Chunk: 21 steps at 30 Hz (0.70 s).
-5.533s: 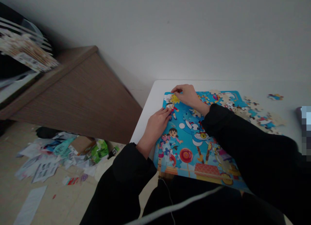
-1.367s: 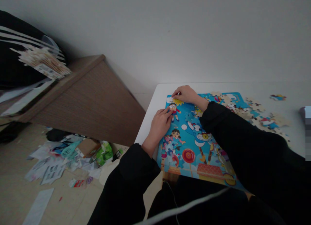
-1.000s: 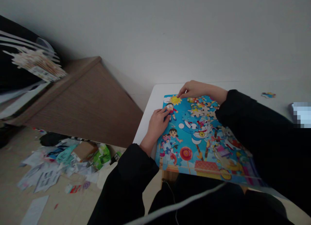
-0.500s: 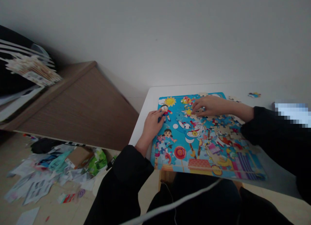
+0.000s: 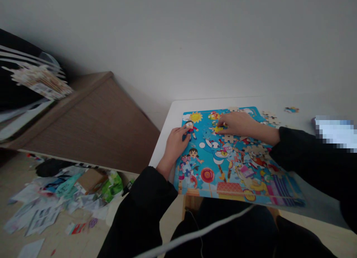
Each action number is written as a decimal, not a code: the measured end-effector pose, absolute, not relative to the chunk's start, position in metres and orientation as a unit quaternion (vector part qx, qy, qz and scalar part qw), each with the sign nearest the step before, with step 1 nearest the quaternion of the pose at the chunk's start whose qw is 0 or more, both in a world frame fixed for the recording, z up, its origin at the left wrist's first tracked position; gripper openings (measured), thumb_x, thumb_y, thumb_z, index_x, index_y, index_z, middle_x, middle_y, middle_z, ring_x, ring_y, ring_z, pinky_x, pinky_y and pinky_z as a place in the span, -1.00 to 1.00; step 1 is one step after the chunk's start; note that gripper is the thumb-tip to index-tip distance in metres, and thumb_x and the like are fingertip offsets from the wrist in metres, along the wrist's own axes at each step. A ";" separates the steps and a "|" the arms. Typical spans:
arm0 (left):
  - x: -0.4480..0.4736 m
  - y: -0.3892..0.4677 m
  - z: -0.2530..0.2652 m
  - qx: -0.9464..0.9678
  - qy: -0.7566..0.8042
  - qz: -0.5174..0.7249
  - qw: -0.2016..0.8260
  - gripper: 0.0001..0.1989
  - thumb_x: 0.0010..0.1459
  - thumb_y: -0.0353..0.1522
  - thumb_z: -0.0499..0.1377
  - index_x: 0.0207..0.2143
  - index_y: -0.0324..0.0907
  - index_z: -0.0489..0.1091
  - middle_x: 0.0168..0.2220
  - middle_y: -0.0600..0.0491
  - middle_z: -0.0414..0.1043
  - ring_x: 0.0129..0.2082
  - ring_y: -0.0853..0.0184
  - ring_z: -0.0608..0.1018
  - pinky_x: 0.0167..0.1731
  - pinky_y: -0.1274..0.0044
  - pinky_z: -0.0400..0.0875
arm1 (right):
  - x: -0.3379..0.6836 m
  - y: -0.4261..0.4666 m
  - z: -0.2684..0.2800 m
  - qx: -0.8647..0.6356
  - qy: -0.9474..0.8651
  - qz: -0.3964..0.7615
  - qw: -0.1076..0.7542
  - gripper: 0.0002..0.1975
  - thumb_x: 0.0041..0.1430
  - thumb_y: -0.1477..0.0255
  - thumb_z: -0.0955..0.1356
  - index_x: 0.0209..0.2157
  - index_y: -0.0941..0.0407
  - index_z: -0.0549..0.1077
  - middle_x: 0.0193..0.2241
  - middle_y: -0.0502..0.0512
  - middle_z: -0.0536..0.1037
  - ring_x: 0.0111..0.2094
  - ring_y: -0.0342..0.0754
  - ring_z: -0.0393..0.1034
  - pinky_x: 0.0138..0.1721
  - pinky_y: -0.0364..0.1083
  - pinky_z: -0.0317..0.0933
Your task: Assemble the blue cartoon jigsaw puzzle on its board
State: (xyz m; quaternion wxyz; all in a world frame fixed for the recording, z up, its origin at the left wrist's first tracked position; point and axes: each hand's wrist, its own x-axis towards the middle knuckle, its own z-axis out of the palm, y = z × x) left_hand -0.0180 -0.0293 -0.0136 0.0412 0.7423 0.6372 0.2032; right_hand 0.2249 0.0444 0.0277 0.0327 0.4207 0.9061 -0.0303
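Observation:
A colourful jigsaw puzzle (image 5: 208, 189) with cartoon figures lies on the white table, its left side largely put together. My left hand (image 5: 176, 141) rests on its upper left edge, fingers spread and lying flat beside the boy figure. Over the upper middle, my right hand (image 5: 235, 123) bends its fingers down, thumb and fingertips closed round a puzzle piece with yellow on it (image 5: 218, 130). The fingers partly hide this piece. Loose pieces (image 5: 255, 150), several with their bare wooden backs up, are heaped on the right half of the puzzle.
More loose pieces (image 5: 270, 118) and a small multicoloured one (image 5: 291, 109) lie on the white table (image 5: 167, 118) near the wall. A blurred-out device (image 5: 334, 131) is at the right. To the left stand a brown cabinet (image 5: 92, 128) and floor litter (image 5: 75, 187). A white cable (image 5: 195, 234) crosses my lap.
My right hand has shifted slightly left across the puzzle, its forearm moving left too and uncovering more loose pieces at the far right. The left hand stays in place.

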 end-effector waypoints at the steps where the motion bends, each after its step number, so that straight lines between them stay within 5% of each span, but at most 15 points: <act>1: -0.018 -0.029 -0.013 0.743 0.636 0.203 0.041 -0.69 0.19 -0.40 0.10 -0.01 -0.15 0.43 0.06 0.00 0.44 0.02 0.21 0.45 0.05 0.35 0.34 | 0.225 0.045 0.027 0.423 0.905 -0.030 0.034 -0.64 0.14 0.15 0.32 -0.16 0.07 0.56 -0.19 0.17 0.59 -0.19 0.11 0.45 -0.36 -0.03 0.18; 21: -0.016 -0.031 -0.010 0.764 0.619 0.179 0.034 -0.69 0.23 -0.37 0.06 0.01 -0.20 0.38 0.06 -0.07 0.43 0.06 0.20 0.42 0.10 0.33 0.30 | 0.146 0.116 0.011 0.395 0.912 -0.073 -0.085 -0.67 0.06 0.29 0.36 -0.14 0.08 0.58 -0.18 0.15 0.59 -0.15 0.10 0.42 -0.24 -0.04 0.22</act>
